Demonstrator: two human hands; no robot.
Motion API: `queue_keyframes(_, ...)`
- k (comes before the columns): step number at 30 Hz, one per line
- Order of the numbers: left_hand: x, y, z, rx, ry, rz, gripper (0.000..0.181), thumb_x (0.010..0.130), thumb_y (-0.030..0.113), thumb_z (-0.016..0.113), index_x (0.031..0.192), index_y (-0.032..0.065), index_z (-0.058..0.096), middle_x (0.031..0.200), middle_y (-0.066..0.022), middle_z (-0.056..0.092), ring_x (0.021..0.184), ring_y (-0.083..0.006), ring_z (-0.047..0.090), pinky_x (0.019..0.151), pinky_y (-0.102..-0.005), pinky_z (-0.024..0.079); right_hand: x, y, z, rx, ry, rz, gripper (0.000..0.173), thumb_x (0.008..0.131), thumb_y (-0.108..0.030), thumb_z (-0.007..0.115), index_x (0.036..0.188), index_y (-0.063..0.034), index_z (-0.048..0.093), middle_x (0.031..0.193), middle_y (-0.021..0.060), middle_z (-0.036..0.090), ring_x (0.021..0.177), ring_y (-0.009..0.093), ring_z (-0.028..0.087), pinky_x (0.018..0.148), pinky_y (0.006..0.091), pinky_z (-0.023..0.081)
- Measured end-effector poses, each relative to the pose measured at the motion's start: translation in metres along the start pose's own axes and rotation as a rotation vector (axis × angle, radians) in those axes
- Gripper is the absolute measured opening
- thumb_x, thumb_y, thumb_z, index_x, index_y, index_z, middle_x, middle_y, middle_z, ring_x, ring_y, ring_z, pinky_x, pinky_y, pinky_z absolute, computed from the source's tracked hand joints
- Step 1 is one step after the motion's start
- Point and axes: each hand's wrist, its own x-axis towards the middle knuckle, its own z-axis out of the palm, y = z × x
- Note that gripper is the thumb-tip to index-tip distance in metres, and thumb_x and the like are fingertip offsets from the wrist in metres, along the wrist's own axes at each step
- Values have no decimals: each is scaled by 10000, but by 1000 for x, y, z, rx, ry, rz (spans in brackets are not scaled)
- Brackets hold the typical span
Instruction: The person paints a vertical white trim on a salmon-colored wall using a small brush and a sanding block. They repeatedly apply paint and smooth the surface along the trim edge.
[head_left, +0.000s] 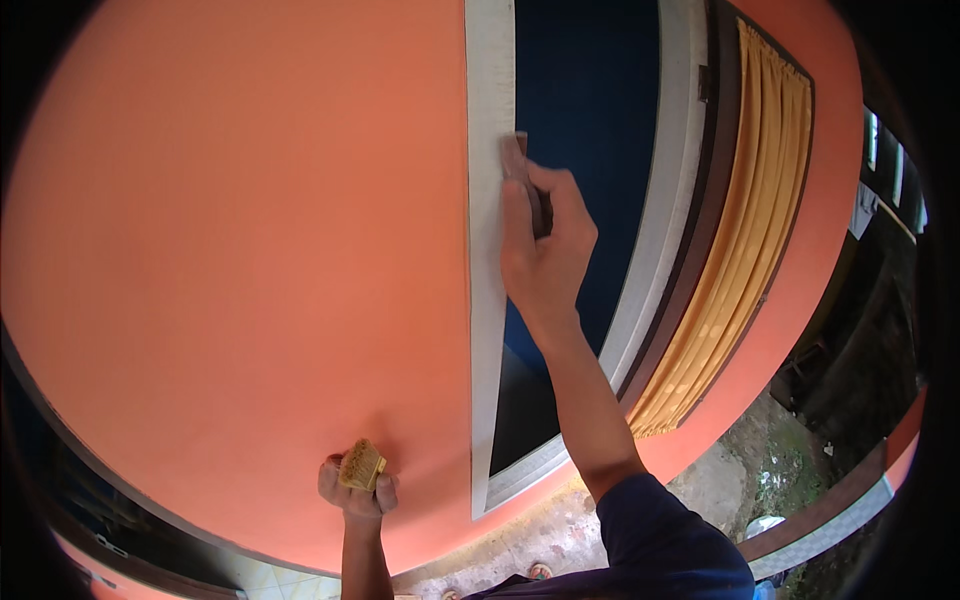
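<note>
My right hand (551, 240) is raised to the white frame (489, 315) of a window. Its thumb and fingers are closed on a flat brownish piece (514, 154), like folded sandpaper, though blur keeps me from telling exactly. That piece lies against the frame's inner edge, beside the dark opening (585, 97). Lower down, my left hand (358, 499) grips a paintbrush (363, 463) with pale yellow bristles pointing up. The brush is in front of the orange wall (262, 262); most of its handle is hidden by the fingers.
Right of the opening is a brown window sash (701, 247) with a gathered yellow curtain (739, 247). Stained concrete (525, 544) lies below, with a sandalled foot (540, 571) on it. A low tiled ledge (832, 536) curves along the lower right, near bare ground (780, 457).
</note>
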Motion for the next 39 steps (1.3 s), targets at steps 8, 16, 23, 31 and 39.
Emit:
queue_keyframes(8, 3, -2, -2, -45, -8, -5, 278, 1020, 255, 451, 1130, 52, 605, 1073, -154, 672, 859, -352, 629, 809, -463, 534, 27, -2, 10, -14, 30, -118, 80, 918, 34, 645, 995, 27, 626, 778, 108, 622, 603, 151, 584, 547, 270, 438)
queue_keyframes(16, -6, -5, 6, 1, 32, 49, 209, 1027, 243, 457, 1128, 86, 552, 926, -121, 651, 747, -314, 599, 739, -464, 512, -2, -1, 0, -31, 6, -62, 81, 924, 33, 643, 1000, 36, 616, 776, 105, 618, 605, 138, 579, 545, 265, 442)
queue_keyframes(23, 5, -1, 5, -88, 40, 8, 196, 1019, 241, 474, 1044, 77, 577, 874, -109, 654, 685, -321, 607, 759, -467, 513, 5, 2, 1, -63, 6, -96, 76, 936, 11, 639, 1008, 33, 624, 771, 104, 623, 603, 132, 576, 544, 269, 439)
queue_keyframes(31, 12, 0, -3, -45, 110, -23, 264, 988, 255, 470, 896, 58, 620, 828, -115, 664, 693, -308, 621, 792, -465, 512, 32, -2, 16, -7, 50, -30, 101, 969, -46, 612, 1025, 31, 646, 789, 118, 652, 643, 195, 618, 603, 312, 472)
queue_keyframes(39, 15, -7, 13, -45, 172, 120, 284, 986, 265, 490, 841, 70, 637, 752, -91, 621, 601, -257, 535, 554, -356, 439, -74, 28, -19, 108, 74, 248, 191, 1043, -95, 550, 1121, 27, 675, 796, 35, 618, 653, 55, 516, 570, 230, 384)
